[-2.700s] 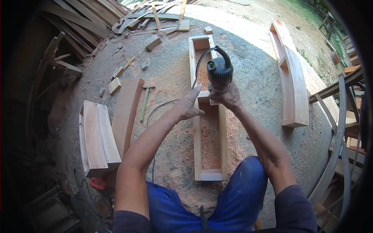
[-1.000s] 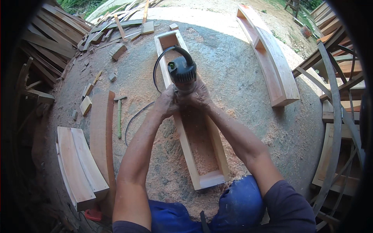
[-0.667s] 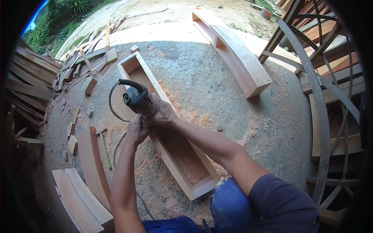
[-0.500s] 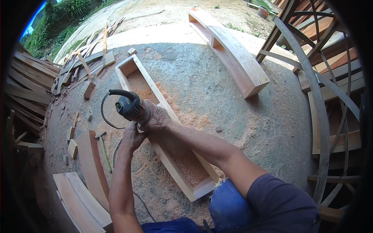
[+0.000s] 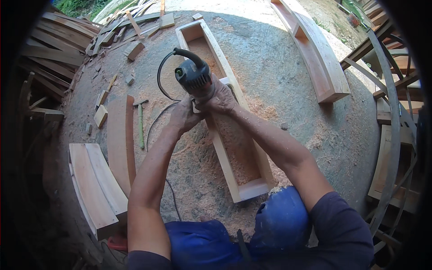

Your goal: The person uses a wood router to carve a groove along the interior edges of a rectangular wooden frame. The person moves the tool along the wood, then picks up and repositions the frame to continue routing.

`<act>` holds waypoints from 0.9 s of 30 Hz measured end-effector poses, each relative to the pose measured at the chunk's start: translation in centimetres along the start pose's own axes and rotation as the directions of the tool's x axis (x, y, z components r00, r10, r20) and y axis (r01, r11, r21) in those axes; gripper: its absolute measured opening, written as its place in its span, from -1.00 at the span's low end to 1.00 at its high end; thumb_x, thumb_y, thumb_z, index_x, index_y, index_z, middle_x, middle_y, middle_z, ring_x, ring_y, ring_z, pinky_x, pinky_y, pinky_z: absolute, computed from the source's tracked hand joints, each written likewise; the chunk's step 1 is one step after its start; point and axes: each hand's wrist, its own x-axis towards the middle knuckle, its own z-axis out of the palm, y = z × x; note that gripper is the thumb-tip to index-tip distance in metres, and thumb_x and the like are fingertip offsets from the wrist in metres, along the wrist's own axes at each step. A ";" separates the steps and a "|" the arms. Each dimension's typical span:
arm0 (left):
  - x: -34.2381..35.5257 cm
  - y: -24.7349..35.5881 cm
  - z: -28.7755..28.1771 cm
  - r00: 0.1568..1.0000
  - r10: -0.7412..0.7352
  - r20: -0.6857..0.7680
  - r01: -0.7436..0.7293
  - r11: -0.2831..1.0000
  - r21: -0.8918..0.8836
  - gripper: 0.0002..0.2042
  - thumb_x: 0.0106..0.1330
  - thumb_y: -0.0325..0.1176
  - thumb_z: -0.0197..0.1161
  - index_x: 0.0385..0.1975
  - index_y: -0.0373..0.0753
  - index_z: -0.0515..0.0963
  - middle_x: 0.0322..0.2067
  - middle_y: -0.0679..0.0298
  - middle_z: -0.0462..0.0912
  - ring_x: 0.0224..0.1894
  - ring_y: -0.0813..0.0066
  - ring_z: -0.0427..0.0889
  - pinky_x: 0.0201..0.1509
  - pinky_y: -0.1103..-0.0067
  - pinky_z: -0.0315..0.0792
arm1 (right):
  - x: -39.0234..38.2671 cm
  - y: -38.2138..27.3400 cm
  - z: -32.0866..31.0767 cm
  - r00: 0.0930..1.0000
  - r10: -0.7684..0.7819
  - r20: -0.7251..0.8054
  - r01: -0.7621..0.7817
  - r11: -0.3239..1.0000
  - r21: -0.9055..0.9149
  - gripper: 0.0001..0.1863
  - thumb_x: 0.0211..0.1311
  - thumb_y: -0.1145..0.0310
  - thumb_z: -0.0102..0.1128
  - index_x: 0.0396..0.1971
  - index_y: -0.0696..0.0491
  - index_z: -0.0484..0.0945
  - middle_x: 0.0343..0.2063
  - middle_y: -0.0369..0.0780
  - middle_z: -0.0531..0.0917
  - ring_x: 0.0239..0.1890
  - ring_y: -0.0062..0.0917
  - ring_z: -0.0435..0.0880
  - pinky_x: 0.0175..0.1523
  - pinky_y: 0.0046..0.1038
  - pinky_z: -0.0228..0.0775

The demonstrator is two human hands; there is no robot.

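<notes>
A corded router [image 5: 194, 77] with a dark round motor body stands over the long wooden box frame [image 5: 220, 148], near its middle. My right hand [image 5: 220, 97] wraps the lower part of the tool on the side by the frame's right rail. Against its near left side, my left hand [image 5: 185, 116] is closed on the base. A bit of shiny base plate shows beside my right hand, but the cutter is hidden. The open-topped frame lies lengthwise away from me, with shavings inside.
Another long box frame [image 5: 310, 54] lies at the far right. To the left are a curved board [image 5: 120, 139], a green-handled hammer [image 5: 140, 126] and a curved wooden piece [image 5: 96, 184]. Scrap wood [image 5: 135, 27] is heaped at the far left. Curved dark strips [image 5: 391, 112] stand at the right.
My view has shifted, so the whole scene sits higher and further right. Both hands still hold the router over the frame's middle, with little visible movement along it.
</notes>
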 end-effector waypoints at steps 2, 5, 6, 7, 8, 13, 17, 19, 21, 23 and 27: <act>-0.2 1.9 -0.2 0.999 0.039 0.015 -0.039 0.999 -0.013 -0.25 0.17 -0.08 0.56 0.32 -0.26 0.41 0.12 -0.06 0.68 0.20 0.04 0.66 0.26 0.27 0.53 | -0.4 1.2 -0.3 0.999 -0.033 -0.018 0.033 0.999 0.017 -0.09 -0.21 0.10 0.61 0.23 0.01 0.37 0.02 -0.13 0.60 0.12 -0.28 0.65 0.24 -0.34 0.48; -0.7 1.3 -0.1 0.999 0.041 0.030 -0.041 0.999 0.017 -0.27 0.17 -0.08 0.57 0.30 -0.26 0.43 0.12 -0.07 0.67 0.20 0.01 0.66 0.26 0.27 0.53 | -1.4 0.8 0.0 1.000 -0.016 -0.005 0.016 0.999 0.030 -0.09 -0.19 0.07 0.60 0.22 0.01 0.36 0.03 -0.13 0.56 0.12 -0.27 0.63 0.25 -0.34 0.46; -1.5 1.6 0.1 0.999 0.047 -0.004 -0.047 0.999 0.017 -0.29 0.16 -0.09 0.57 0.27 -0.25 0.45 0.10 -0.08 0.68 0.17 -0.02 0.67 0.24 0.25 0.55 | -1.8 0.5 0.0 1.000 -0.006 -0.001 0.006 1.000 0.010 -0.10 -0.19 0.07 0.59 0.21 0.01 0.36 0.02 -0.13 0.56 0.11 -0.27 0.63 0.25 -0.34 0.45; -1.9 1.5 0.3 0.998 0.058 -0.009 -0.058 0.998 0.007 -0.29 0.16 -0.09 0.57 0.27 -0.25 0.45 0.09 -0.08 0.69 0.16 -0.03 0.68 0.23 0.25 0.55 | -2.2 0.2 0.0 1.000 0.001 0.013 -0.001 1.000 0.015 -0.10 -0.18 0.06 0.59 0.21 0.01 0.36 0.03 -0.12 0.55 0.11 -0.27 0.63 0.25 -0.34 0.46; -2.3 1.4 0.7 0.997 0.071 -0.014 -0.072 0.997 -0.007 -0.30 0.16 -0.09 0.57 0.27 -0.25 0.45 0.08 -0.08 0.69 0.15 -0.04 0.68 0.23 0.25 0.56 | -2.7 -0.1 -0.2 1.000 0.009 0.025 -0.010 1.000 0.016 -0.11 -0.18 0.06 0.58 0.20 0.01 0.36 0.03 -0.12 0.55 0.11 -0.27 0.63 0.24 -0.33 0.46; -3.8 1.2 1.8 0.991 0.135 -0.023 -0.136 0.990 -0.036 -0.29 0.16 -0.12 0.57 0.28 -0.21 0.44 0.04 -0.05 0.71 0.12 -0.05 0.69 0.20 0.25 0.58 | -4.7 -0.5 -0.3 0.998 0.033 0.063 -0.037 0.997 0.070 -0.09 -0.18 0.04 0.59 0.20 0.04 0.35 0.03 -0.14 0.55 0.11 -0.28 0.63 0.26 -0.33 0.45; -5.9 2.8 2.3 0.990 0.138 -0.015 -0.139 0.985 -0.098 -0.30 0.18 -0.13 0.56 0.31 -0.19 0.42 0.08 -0.03 0.69 0.17 -0.02 0.66 0.24 0.25 0.54 | -6.5 0.6 0.0 0.999 -0.013 0.046 0.008 0.993 0.116 -0.08 -0.18 0.07 0.63 0.22 0.04 0.35 0.04 -0.17 0.56 0.13 -0.31 0.63 0.26 -0.34 0.45; -7.4 2.0 2.9 0.993 0.120 -0.018 -0.121 0.988 -0.097 -0.29 0.19 -0.14 0.55 0.32 -0.18 0.42 0.12 -0.03 0.67 0.21 -0.01 0.64 0.28 0.25 0.51 | -8.1 -1.3 0.3 0.998 -0.001 0.067 -0.012 0.983 0.185 -0.07 -0.17 0.08 0.65 0.22 0.03 0.34 0.04 -0.17 0.55 0.14 -0.32 0.62 0.27 -0.34 0.45; -8.7 4.3 3.0 0.985 0.171 0.013 -0.167 0.977 -0.133 -0.28 0.20 -0.21 0.55 0.35 -0.18 0.37 0.18 -0.04 0.61 0.25 -0.01 0.60 0.31 0.24 0.49 | -9.7 -0.3 -0.3 0.992 0.047 0.118 -0.060 0.992 0.110 -0.05 -0.16 0.08 0.66 0.25 0.04 0.33 0.06 -0.16 0.54 0.15 -0.32 0.60 0.29 -0.34 0.44; -10.4 3.6 4.4 0.975 0.218 -0.052 -0.224 0.961 -0.164 -0.24 0.17 -0.28 0.57 0.36 -0.18 0.30 0.18 -0.05 0.58 0.24 -0.01 0.58 0.32 0.25 0.49 | -11.4 -0.7 0.2 0.988 0.061 0.145 -0.072 0.995 0.071 -0.04 -0.15 0.07 0.66 0.26 0.05 0.33 0.06 -0.14 0.53 0.16 -0.31 0.60 0.29 -0.33 0.44; -13.3 4.2 6.2 0.980 0.163 -0.113 -0.183 0.964 -0.194 -0.12 0.21 -0.29 0.55 0.50 -0.20 0.16 0.26 -0.08 0.54 0.34 -0.05 0.52 0.33 0.22 0.47 | -14.2 -1.2 0.1 0.984 0.090 0.153 -0.091 0.996 -0.002 -0.05 -0.11 0.08 0.65 0.28 0.07 0.32 0.08 -0.12 0.54 0.16 -0.30 0.61 0.28 -0.33 0.46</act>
